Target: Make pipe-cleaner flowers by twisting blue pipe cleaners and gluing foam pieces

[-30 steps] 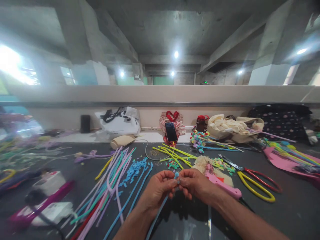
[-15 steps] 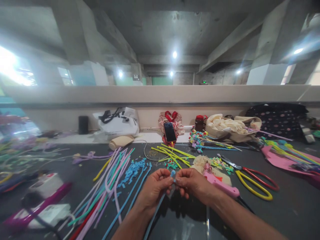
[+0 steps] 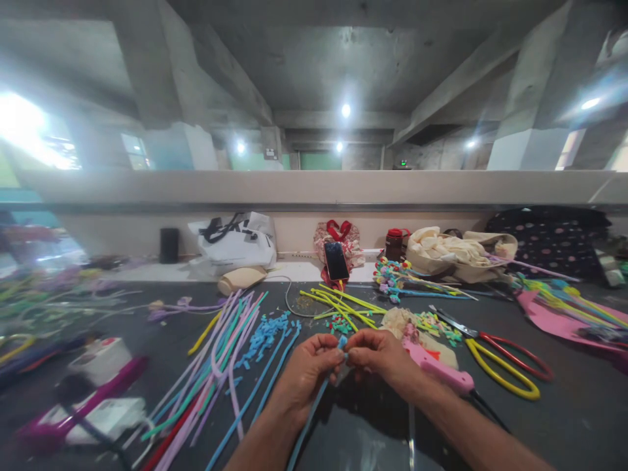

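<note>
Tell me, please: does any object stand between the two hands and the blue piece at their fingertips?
Nothing visible does. The left hand and right hand meet at the blue piece; the pink tool lies to the right, not between them.

This looks like a craft workshop set up in a large, unfinished hall, with a bare concrete ceiling [image 3: 333, 72], heavy beams [image 3: 466, 72] and small bright lamps [image 3: 346, 110] beyond a low pale partition [image 3: 314, 188]. The dark worktop [image 3: 579, 425] carries coloured fuzzy stems [image 3: 230, 333], a scatter of cut blue bits [image 3: 267, 330], large scissors [image 3: 472, 334] and a pink corded glue gun [image 3: 444, 371], while personal bags [image 3: 240, 247] line its far edge.
</note>
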The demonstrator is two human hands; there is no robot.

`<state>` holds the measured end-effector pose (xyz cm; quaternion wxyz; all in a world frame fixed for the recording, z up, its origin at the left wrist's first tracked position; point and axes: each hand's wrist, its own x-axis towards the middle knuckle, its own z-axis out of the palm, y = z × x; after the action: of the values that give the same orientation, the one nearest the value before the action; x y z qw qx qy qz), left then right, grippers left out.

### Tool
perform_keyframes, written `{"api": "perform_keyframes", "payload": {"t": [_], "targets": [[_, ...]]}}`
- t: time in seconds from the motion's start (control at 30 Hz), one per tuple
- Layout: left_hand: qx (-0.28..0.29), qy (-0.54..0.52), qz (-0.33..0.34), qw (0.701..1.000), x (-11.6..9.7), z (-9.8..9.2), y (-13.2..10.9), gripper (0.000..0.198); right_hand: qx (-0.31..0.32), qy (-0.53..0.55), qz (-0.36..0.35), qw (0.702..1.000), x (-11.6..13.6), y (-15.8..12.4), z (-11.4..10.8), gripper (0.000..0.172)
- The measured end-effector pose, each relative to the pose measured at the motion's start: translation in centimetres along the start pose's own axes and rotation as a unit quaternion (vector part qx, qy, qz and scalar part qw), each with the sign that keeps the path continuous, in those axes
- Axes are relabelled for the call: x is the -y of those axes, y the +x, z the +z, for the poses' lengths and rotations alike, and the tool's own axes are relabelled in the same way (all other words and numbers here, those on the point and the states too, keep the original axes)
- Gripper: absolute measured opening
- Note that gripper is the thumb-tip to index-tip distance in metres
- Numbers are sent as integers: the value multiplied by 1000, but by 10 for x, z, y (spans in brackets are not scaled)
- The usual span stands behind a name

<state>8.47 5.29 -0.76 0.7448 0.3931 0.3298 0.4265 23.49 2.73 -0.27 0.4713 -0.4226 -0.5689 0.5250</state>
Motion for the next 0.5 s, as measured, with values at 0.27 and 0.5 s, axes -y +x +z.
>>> {"api": "perform_keyframes", "payload": {"t": [0.27,0.5], "targets": [[-58,88,47,993,-4,0,-3,28,60,-298,-82,949,0,-2,-18,7],[-67,110,52,990,-6,8,-10,26,87,-417,-123,896,0,-3,-22,12]]}}
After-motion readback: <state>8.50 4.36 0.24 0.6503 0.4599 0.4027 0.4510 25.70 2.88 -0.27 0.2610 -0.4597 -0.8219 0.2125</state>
